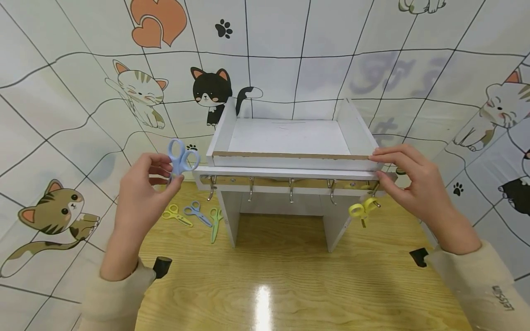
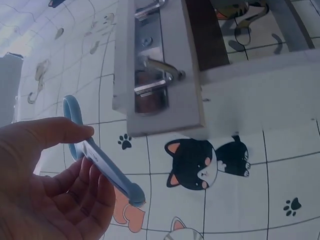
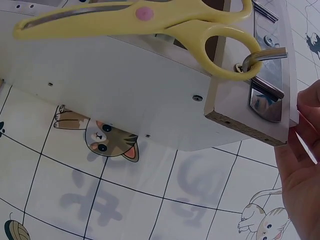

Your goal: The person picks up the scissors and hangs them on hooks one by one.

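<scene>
The blue safety scissors [image 1: 178, 166] are held in the air just beside the left end of the small white shelf unit [image 1: 285, 136], finger loops uppermost and not touching any hook. The left hand [image 1: 141, 193] pinches them below the loops, thumb on one side and fingers on the other; that seems a good grip, since both loops stand clear for threading. The step appears to be hanging them, and the leftmost hook [image 1: 211, 187], nearest and bare, looks the simplest choice. It would be best to turn one loop to face the hook's tip, slide it on from the front, then lower until the loop sits in the bend before loosening the pinch; letting go early could drop them. The yellow scissors [image 1: 364, 209] at the far right give a pattern to copy, hanging by a single loop from the end hook [image 1: 376, 189]. The right hand [image 1: 414, 177] holds the unit's right front corner, fingers above and thumb lower down, a sensible brace, as a push on a hook might shift the unit. On the counter [image 1: 285, 271], left of the unit, lie another yellow pair [image 1: 178, 216], a second blue pair [image 1: 198, 214] and a green pair [image 1: 215, 225].
</scene>
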A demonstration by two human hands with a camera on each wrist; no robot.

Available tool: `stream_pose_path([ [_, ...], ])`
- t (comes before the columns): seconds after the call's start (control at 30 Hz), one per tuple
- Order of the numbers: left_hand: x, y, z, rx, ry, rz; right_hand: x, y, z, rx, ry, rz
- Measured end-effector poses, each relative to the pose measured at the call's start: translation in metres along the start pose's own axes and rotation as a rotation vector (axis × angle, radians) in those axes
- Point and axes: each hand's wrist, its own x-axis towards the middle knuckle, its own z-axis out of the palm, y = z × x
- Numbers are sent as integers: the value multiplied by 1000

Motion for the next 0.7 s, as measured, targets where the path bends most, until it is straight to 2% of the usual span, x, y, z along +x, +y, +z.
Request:
stream_pose_path([
  [0.3,-9,36,20,-121,-34,153,0,-1,1,-7,6,3],
  [0.5,-18,55,41,-152,-123,198,0,-2,1,-2,13,17],
  [0.7,-27,72,67,-234,-206,245,-1,-2,1,-10,14,30],
])
